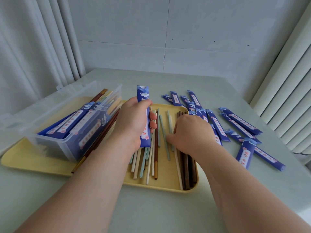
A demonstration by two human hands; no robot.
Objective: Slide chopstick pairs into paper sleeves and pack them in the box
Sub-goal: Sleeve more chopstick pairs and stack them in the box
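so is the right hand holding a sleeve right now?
No: the right hand rests on loose chopsticks in the yellow tray; the left hand grips the blue sleeve.

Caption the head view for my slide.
Left hand grips a blue sleeve while right hand reaches among loose chopsticks on the yellow tray.

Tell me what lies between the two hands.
Head view: pale green and brown chopsticks lie on the yellow tray between the left hand, gripping a blue sleeve, and the right hand.
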